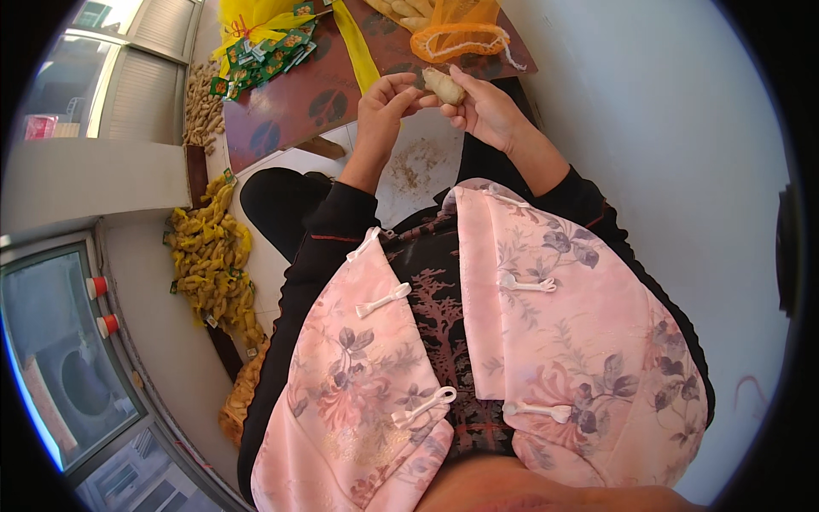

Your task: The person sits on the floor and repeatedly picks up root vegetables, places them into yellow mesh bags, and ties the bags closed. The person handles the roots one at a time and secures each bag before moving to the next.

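My right hand holds a pale knobbly root, apparently ginger, between thumb and fingers just over the near edge of the red-brown table. Beside it is my left hand, its thumb and forefinger close together near the root's left side. Whether those fingertips pinch something small cannot be made out. Beyond the hands, an orange mesh bag with a white drawstring lies at more roots. A yellow mesh strip runs across the tabletop towards my left hand.
Green printed tags lie heaped by yellow mesh at the table's far left. Loose roots cover floor behind it. Filled yellow mesh bags are piled at my left. Crumbs dot the floor; a white wall stands right.
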`<move>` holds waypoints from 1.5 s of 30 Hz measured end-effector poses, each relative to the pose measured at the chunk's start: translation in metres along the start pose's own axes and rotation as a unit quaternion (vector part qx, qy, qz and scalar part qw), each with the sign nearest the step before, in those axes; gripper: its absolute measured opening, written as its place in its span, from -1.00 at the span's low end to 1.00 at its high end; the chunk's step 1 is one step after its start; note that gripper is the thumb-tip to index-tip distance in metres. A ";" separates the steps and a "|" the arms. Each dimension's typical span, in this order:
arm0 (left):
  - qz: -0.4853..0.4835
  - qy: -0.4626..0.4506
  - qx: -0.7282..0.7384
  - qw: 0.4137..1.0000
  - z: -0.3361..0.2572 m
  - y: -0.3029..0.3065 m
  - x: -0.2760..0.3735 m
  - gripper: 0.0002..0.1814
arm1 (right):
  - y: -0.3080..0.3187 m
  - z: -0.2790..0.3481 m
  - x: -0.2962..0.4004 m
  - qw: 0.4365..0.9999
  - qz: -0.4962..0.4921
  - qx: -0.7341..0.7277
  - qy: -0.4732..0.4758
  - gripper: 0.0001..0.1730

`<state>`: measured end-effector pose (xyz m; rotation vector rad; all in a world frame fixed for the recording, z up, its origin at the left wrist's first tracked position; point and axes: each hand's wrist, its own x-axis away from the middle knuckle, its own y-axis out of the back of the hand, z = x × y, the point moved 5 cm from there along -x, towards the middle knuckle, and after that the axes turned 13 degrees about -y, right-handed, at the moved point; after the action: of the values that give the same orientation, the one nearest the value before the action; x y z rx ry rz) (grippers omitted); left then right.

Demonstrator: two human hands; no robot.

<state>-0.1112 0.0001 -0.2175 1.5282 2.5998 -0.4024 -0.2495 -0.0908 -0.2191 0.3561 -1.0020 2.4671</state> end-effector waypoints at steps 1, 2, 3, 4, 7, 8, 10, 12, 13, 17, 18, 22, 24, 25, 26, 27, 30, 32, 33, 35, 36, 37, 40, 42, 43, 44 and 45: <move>0.007 0.007 -0.007 1.000 -0.006 0.002 0.005 -0.73 | -0.003 -0.002 -0.001 1.000 -0.005 0.003 -0.008 -0.54; 0.013 0.011 0.003 1.000 -0.009 0.005 0.010 -0.71 | -0.007 -0.004 -0.001 1.000 0.002 0.006 -0.011 -0.53; 0.017 0.013 0.012 1.000 -0.012 0.009 0.013 -0.69 | -0.010 -0.006 -0.001 1.000 0.010 0.011 -0.014 -0.53; 0.021 0.015 0.022 0.999 -0.015 0.012 0.017 -0.68 | -0.014 -0.007 -0.001 1.000 0.017 0.016 -0.017 -0.53; 0.031 0.004 0.090 0.995 -0.019 0.012 0.019 -0.72 | -0.026 -0.015 -0.001 0.998 0.041 0.026 -0.039 -0.53; 0.042 -0.001 0.075 0.996 -0.020 0.013 0.020 -0.72 | -0.030 -0.018 0.000 0.998 0.040 0.040 -0.039 -0.53; 0.066 -0.010 0.048 0.997 -0.022 0.011 0.022 -0.73 | -0.038 -0.024 0.003 0.996 0.037 0.071 -0.039 -0.53; 0.065 -0.033 0.071 0.995 -0.030 0.008 0.027 -0.75 | -0.042 -0.023 0.006 0.996 0.041 0.069 -0.028 -0.51; 0.064 -0.045 0.082 0.994 -0.034 0.007 0.028 -0.75 | -0.043 -0.022 0.007 0.996 0.044 0.069 -0.022 -0.50; 0.007 -0.036 0.108 0.993 -0.022 0.024 0.030 -0.82 | -0.046 -0.020 0.011 0.989 0.017 0.143 -0.026 -0.46; -0.017 -0.024 0.116 0.993 -0.023 0.028 0.031 -0.84 | -0.048 -0.021 0.011 0.985 0.009 0.169 -0.022 -0.46; -0.066 0.032 0.162 0.984 -0.016 0.043 0.038 -0.87 | -0.050 -0.019 0.013 0.972 -0.001 0.235 0.008 -0.47; -0.069 0.058 0.200 0.976 -0.011 0.045 0.042 -0.85 | -0.050 -0.020 0.012 0.972 0.004 0.236 0.010 -0.48; -0.070 0.071 0.218 0.971 -0.008 0.046 0.043 -0.83 | -0.051 -0.021 0.011 0.972 0.006 0.236 0.012 -0.49; -0.073 0.085 0.231 0.966 -0.006 0.046 0.043 -0.81 | -0.051 -0.021 0.011 0.971 0.008 0.237 0.014 -0.50; -0.077 0.099 0.244 0.962 -0.003 0.045 0.044 -0.80 | -0.052 -0.021 0.011 0.971 0.009 0.238 0.016 -0.52; -0.074 0.141 0.298 0.941 0.002 0.042 0.047 -0.74 | -0.054 -0.021 0.012 0.970 -0.003 0.240 0.028 -0.57; -0.068 0.165 0.338 0.924 0.005 0.040 0.049 -0.71 | -0.054 -0.020 0.013 0.965 -0.020 0.254 0.053 -0.61; -0.066 0.174 0.358 0.915 0.007 0.038 0.050 -0.70 | -0.054 -0.019 0.015 0.960 -0.029 0.267 0.074 -0.63; -0.061 0.189 0.390 0.899 0.011 0.035 0.051 -0.68 | -0.054 -0.017 0.016 0.952 -0.041 0.283 0.108 -0.67; -0.058 0.195 0.403 0.893 0.012 0.035 0.052 -0.67 | -0.054 -0.017 0.016 0.950 -0.044 0.286 0.121 -0.69; -0.055 0.200 0.415 0.886 0.013 0.035 0.053 -0.67 | -0.054 -0.016 0.017 0.947 -0.046 0.289 0.134 -0.71; -0.055 0.195 0.396 0.895 0.014 0.038 0.054 -0.67 | -0.055 -0.014 0.017 0.936 -0.047 0.311 0.159 -0.74; -0.050 0.187 0.377 0.906 0.013 0.040 0.054 -0.68 | -0.057 -0.013 0.019 0.928 -0.043 0.321 0.185 -0.75; -0.048 0.184 0.367 0.911 0.012 0.040 0.055 -0.68 | -0.058 -0.013 0.020 0.924 -0.041 0.325 0.199 -0.76; -0.047 0.176 0.354 0.917 0.012 0.041 0.055 -0.69 | -0.059 -0.013 0.021 0.918 -0.044 0.338 0.205 -0.76; -0.048 0.168 0.341 0.924 0.010 0.041 0.055 -0.70 | -0.060 -0.013 0.023 0.912 -0.046 0.350 0.210 -0.76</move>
<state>-0.1029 0.0632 -0.2466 1.7765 2.9837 -1.2725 -0.2399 -0.0365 -0.1837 0.0685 0.0952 2.5753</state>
